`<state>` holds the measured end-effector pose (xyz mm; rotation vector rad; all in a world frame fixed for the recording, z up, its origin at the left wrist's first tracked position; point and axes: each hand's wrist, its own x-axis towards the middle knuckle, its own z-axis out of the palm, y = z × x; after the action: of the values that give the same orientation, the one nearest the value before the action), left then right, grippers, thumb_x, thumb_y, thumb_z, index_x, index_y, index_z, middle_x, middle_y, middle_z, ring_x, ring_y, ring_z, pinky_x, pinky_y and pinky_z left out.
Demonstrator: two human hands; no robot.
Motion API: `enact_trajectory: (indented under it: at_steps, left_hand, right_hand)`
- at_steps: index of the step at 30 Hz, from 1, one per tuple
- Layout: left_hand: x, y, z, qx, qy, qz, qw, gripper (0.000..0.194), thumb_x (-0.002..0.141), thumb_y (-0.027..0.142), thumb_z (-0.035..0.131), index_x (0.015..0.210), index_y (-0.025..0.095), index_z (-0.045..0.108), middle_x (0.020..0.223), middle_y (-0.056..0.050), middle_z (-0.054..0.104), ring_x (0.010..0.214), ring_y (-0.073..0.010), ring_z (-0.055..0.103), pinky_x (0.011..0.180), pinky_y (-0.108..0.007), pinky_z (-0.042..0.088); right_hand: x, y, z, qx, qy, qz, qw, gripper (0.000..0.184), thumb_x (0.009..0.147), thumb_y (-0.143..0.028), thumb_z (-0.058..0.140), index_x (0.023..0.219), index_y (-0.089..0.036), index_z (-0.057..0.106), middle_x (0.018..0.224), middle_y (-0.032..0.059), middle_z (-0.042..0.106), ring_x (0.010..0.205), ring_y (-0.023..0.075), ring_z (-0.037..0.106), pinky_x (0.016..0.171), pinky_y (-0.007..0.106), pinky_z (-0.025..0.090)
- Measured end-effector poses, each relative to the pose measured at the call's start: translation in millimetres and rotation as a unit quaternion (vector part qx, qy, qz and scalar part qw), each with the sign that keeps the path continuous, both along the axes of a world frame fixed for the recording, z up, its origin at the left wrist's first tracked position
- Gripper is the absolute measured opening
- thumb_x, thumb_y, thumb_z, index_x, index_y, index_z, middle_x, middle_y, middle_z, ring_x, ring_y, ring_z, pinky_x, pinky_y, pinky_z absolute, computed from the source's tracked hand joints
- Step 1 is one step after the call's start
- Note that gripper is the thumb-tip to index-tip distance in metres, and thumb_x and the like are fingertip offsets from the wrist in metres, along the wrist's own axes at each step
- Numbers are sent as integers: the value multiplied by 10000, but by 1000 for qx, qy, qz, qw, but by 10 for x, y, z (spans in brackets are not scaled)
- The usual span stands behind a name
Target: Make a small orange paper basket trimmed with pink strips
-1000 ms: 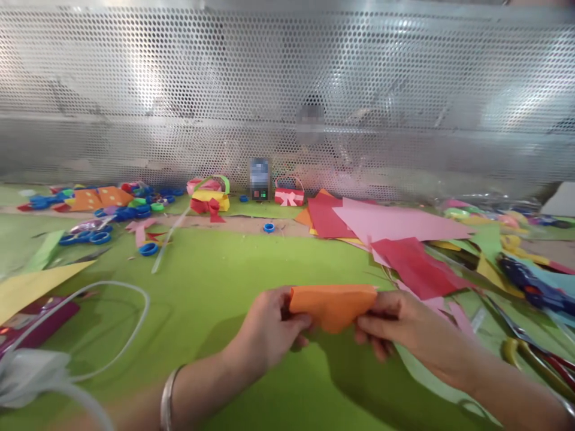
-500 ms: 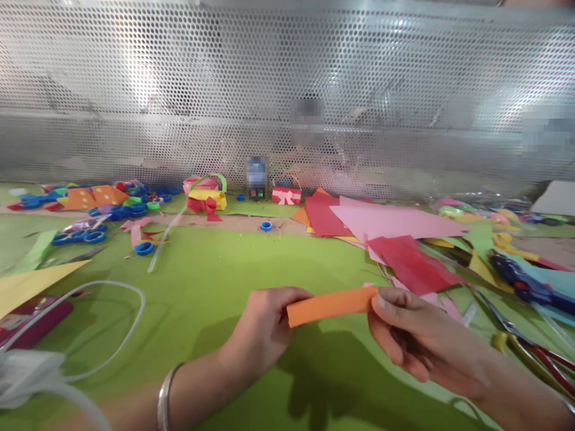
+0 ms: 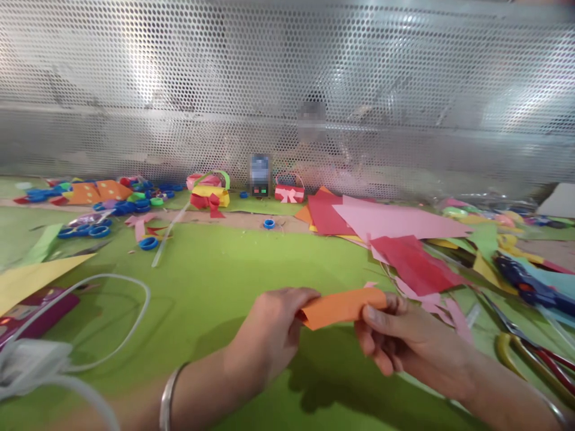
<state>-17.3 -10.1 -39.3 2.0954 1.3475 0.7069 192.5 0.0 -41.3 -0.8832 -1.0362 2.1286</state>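
A folded piece of orange paper [image 3: 344, 307] is held above the green table between both hands. My left hand [image 3: 274, 329] pinches its left end, where the fold gapes a little and shows a darker inside. At the right end, my right hand [image 3: 399, 335] grips it with the thumb on the near face and some fingers behind. The left fingertips are partly hidden by the hand. Beyond the paper, a yellow paper bag with a red bow [image 3: 210, 199] and a red one with a pink bow [image 3: 290, 191] stand near the mesh wall.
Red and pink paper sheets [image 3: 395, 218] lie at the right, with scissors [image 3: 516, 335] and a blue glue gun [image 3: 530, 281] nearby. At the left are a white cable [image 3: 147, 299], a plug [image 3: 38, 362] and a purple power strip [image 3: 49, 314]. A perforated metal wall [image 3: 224, 78] borders the back.
The orange paper has tilted, showing more of its broad face and the opening at its left end. The right thumb has moved left and down along it.
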Motion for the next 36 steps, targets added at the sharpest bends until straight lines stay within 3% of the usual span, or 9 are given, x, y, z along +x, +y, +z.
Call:
enact_trajectory:
  at_steps: [5,8,10,13,16,21,27,31,36]
  left_hand:
    - [-5,-7,47,-27,-26,-14,999,409,738,-20,444,1003,152,704,908,-52,741,807,-193,676,721,-266,484]
    - [2,22,45,-116,-108,58,986,374,689,-51,475,888,158,712,739,-17,715,707,-175,668,656,-251,484]
    - [20,52,23,-185,-167,123,961,287,712,-29,484,806,150,687,612,6,664,598,-156,648,587,-242,490]
    - [61,88,-16,-223,-205,157,940,195,790,44,464,762,145,628,566,10,638,528,-138,635,543,-241,515]
    - [89,96,-33,-235,-218,171,932,146,781,56,488,751,146,599,541,15,630,478,-120,613,510,-222,506]
    - [86,79,-43,-239,-215,165,932,93,722,97,533,735,148,609,525,22,627,390,-92,537,400,-189,401]
    - [58,75,-54,-252,-252,144,923,147,596,250,587,697,149,626,480,26,583,338,-90,440,355,-209,306]
    - [-2,100,10,-247,-269,115,924,137,549,243,599,643,149,628,497,27,560,421,-85,437,422,-211,316]
    - [-19,84,61,-294,-314,116,895,26,556,159,564,581,159,570,473,46,489,451,-72,382,438,-198,255]
  right_hand:
    - [44,68,24,16,-21,2,1000,269,674,-379,820,639,-153,677,586,-2,696,427,56,611,430,121,456]
    - [107,126,38,58,-85,-15,995,273,674,-378,819,747,-164,667,636,-5,682,466,68,605,445,152,443]
    - [129,149,53,116,-137,-85,980,270,702,-367,795,813,-174,643,651,-18,656,488,67,583,449,162,420]
    - [107,138,78,226,-223,-175,932,255,733,-350,739,885,-179,625,634,-25,614,530,99,571,477,207,435]
    - [56,97,85,335,-301,-187,873,239,769,-340,659,949,-183,649,667,1,627,594,146,594,553,275,493]
    - [54,99,44,452,-341,-243,787,169,769,-352,655,864,-217,691,961,63,674,761,184,623,670,327,531]
    - [63,113,1,417,-258,-211,846,259,787,-351,671,1025,-248,671,1108,56,666,1011,207,620,848,339,529]
    - [49,60,41,397,-220,-233,860,242,855,-398,594,1027,-239,657,1032,59,679,928,189,635,782,310,537]
    - [53,-11,101,440,-208,-109,867,290,890,-427,559,1054,-212,661,923,60,658,803,170,598,708,295,496]
